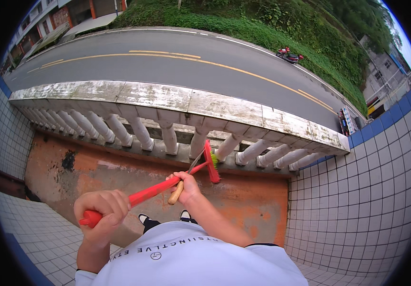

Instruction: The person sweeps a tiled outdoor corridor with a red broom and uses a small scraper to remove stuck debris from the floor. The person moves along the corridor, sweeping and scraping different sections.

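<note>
My left hand (103,211) is closed round the top end of the red handle of a broom (152,191). Further down, my right hand (187,186) grips the same handle together with the wooden handle of a thin metal tool (177,193), whose kind I cannot tell. The tool's metal part slants up beside the broom handle towards the broom head. The red broom head (211,162) with yellow-green bristles stands against the foot of a white baluster (227,146); whether the bristles touch it is not plain.
A stained stone balustrade (223,105) runs across in front of me, with a road (177,75) beyond it. White tiled walls (352,189) close off both sides. The floor (248,203) has worn orange paint. My shoes (186,214) are just below my hands.
</note>
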{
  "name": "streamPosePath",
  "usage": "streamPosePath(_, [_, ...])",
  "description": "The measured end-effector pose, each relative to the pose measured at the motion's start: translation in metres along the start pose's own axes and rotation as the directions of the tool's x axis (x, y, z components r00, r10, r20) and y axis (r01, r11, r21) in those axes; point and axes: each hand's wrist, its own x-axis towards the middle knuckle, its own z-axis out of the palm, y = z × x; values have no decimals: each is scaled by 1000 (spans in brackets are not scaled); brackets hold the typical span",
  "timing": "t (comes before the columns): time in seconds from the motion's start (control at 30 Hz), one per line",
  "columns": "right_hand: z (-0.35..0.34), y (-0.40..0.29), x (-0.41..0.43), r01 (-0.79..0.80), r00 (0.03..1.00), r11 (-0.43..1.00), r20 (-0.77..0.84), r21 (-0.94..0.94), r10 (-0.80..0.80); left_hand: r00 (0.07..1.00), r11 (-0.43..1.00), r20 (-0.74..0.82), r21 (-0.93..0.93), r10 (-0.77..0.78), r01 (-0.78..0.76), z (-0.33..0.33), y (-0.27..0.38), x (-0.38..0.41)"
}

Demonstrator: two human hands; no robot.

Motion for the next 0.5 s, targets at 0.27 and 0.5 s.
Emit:
streamPosePath(0.27, [11,71,-21,-166,977,978,-156,-127,145,957,990,-272,-120,-99,68,-53,38,-39])
streamPosePath(0.5, [36,134,-13,-322,945,919,-135,-228,298,954,998,-293,36,61,-53,-114,70,-76])
